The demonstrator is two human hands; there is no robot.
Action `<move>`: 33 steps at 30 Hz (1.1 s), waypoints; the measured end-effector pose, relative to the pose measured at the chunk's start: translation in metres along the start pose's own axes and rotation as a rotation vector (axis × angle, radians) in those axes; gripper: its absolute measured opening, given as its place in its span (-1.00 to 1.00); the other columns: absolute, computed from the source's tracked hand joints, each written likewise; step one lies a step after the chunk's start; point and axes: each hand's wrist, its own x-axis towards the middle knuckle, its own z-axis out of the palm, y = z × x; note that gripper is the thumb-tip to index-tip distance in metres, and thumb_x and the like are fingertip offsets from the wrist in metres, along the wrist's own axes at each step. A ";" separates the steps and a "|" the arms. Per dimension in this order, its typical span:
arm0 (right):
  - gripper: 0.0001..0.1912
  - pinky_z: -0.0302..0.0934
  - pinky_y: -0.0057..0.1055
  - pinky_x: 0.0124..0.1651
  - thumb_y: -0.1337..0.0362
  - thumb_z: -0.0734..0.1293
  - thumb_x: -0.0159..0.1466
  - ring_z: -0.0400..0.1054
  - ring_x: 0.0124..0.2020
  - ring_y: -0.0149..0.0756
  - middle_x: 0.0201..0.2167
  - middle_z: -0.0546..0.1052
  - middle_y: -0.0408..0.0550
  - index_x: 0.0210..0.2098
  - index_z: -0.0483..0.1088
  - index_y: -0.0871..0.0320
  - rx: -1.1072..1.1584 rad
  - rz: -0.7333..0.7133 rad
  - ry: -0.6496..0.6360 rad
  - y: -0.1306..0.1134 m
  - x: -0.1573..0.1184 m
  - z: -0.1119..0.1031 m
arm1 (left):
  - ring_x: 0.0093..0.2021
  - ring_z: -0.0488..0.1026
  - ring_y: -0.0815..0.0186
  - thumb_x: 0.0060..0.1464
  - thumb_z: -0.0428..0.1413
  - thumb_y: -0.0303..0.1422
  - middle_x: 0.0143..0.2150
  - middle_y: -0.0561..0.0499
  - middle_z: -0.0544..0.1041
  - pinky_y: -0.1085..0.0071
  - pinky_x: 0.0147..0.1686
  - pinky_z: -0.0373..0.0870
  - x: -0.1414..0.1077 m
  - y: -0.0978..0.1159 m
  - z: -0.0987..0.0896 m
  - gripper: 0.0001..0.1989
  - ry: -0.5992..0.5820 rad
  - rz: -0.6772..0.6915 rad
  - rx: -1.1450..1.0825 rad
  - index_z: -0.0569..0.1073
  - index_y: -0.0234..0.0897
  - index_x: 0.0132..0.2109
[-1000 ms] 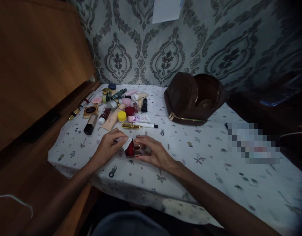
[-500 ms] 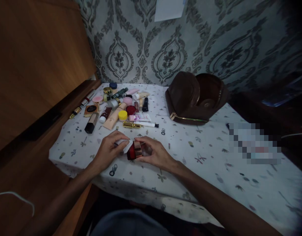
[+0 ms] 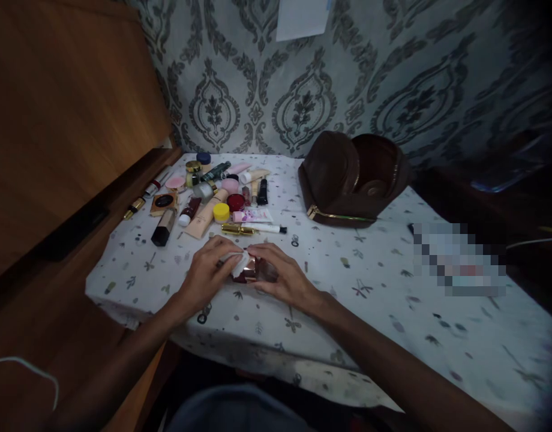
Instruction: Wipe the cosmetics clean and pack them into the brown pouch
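Head view: white tissue [image 3: 240, 264], now further across the red bottle [image 3: 249, 273], pinched in nearly closed left hand [image 3: 208, 270]; right hand [image 3: 287, 277], half-curled, gripping bottle above patterned tablecloth [image 3: 325, 354].

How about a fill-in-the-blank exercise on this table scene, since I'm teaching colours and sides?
The white wipe is in the person's ____ hand. From the wearer's view, the brown bag is to the ____ of the peach tube. Just behind the gold tube sits a jar with a bright ____ lid.
Missing words: left; right; yellow.
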 end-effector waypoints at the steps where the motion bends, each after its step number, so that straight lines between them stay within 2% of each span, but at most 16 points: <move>1: -0.45 0.31 -0.12 0.14 0.08 0.41 0.26 0.34 0.12 -0.11 0.07 0.42 0.11 0.18 0.27 0.05 0.008 0.013 -0.005 -0.001 0.000 -0.001 | -0.12 0.48 0.25 0.26 0.07 -0.41 -0.19 -0.05 0.51 0.34 -0.11 0.41 0.000 -0.001 -0.001 -0.87 0.001 -0.016 -0.018 0.52 -0.26 -0.15; 4: -0.48 0.32 -0.13 0.12 0.07 0.41 0.26 0.35 0.12 -0.12 0.09 0.39 0.10 0.15 0.30 0.04 0.014 0.083 -0.005 -0.004 0.001 -0.002 | -0.11 0.49 0.25 0.26 0.08 -0.39 -0.18 -0.06 0.52 0.34 -0.12 0.43 -0.004 -0.002 -0.002 -0.87 0.001 -0.008 -0.049 0.53 -0.24 -0.14; 7: -0.36 0.34 -0.12 0.08 0.02 0.45 0.19 0.36 0.09 -0.09 0.06 0.39 0.10 0.18 0.26 0.05 -0.005 0.142 -0.009 -0.005 0.001 -0.001 | -0.09 0.48 0.26 0.26 0.08 -0.41 -0.15 -0.07 0.51 0.34 -0.11 0.43 -0.013 -0.001 -0.002 -0.86 0.015 0.042 -0.039 0.54 -0.24 -0.11; 9: -0.32 0.36 -0.13 0.02 -0.01 0.49 0.13 0.39 0.01 -0.09 -0.01 0.42 0.09 0.15 0.29 0.08 -0.018 0.169 -0.037 -0.006 0.001 0.000 | -0.09 0.47 0.26 0.26 0.08 -0.43 -0.13 -0.08 0.50 0.34 -0.11 0.43 -0.018 0.001 -0.002 -0.85 0.033 0.069 -0.027 0.54 -0.24 -0.10; 12: -0.39 0.38 -0.19 -0.10 0.00 0.50 0.11 0.42 -0.17 -0.17 -0.15 0.46 0.00 0.07 0.36 0.09 -0.012 0.206 -0.078 -0.008 0.001 0.001 | -0.10 0.48 0.26 0.26 0.07 -0.43 -0.14 -0.08 0.50 0.33 -0.13 0.45 -0.024 0.003 -0.002 -0.84 0.053 0.083 -0.023 0.54 -0.22 -0.10; 15: -0.41 0.39 -0.23 -0.18 0.06 0.49 0.15 0.41 -0.26 -0.22 -0.21 0.45 -0.04 0.11 0.36 0.07 -0.001 0.220 -0.098 -0.011 0.001 0.001 | -0.14 0.48 0.27 0.26 0.07 -0.41 -0.19 -0.06 0.50 0.35 -0.16 0.45 -0.025 0.004 -0.005 -0.85 0.047 0.039 -0.032 0.54 -0.22 -0.12; 20: -0.38 0.42 -0.17 -0.08 0.11 0.46 0.19 0.43 -0.13 -0.18 -0.09 0.45 0.02 0.21 0.30 0.03 0.019 0.148 -0.104 -0.009 0.000 0.000 | -0.17 0.47 0.28 0.27 0.06 -0.38 -0.22 -0.03 0.48 0.36 -0.17 0.43 -0.022 0.003 -0.008 -0.86 0.018 -0.036 -0.014 0.52 -0.24 -0.14; 26: -0.38 0.34 -0.07 0.13 0.09 0.41 0.25 0.38 0.12 -0.09 0.09 0.45 0.09 0.26 0.22 0.00 0.010 0.056 -0.091 -0.005 0.000 0.001 | -0.09 0.44 0.23 0.27 0.06 -0.39 -0.15 -0.06 0.48 0.31 -0.08 0.41 -0.018 0.006 -0.004 -0.85 0.022 0.058 0.083 0.51 -0.21 -0.08; 33: -0.43 0.31 -0.06 0.18 0.10 0.38 0.29 0.35 0.16 -0.09 0.14 0.42 0.12 0.24 0.22 0.02 -0.008 0.064 -0.088 -0.002 -0.003 0.002 | -0.13 0.45 0.25 0.29 0.02 -0.40 -0.21 -0.04 0.50 0.34 -0.11 0.39 -0.009 0.006 -0.003 -0.85 0.012 -0.018 0.017 0.50 -0.24 -0.17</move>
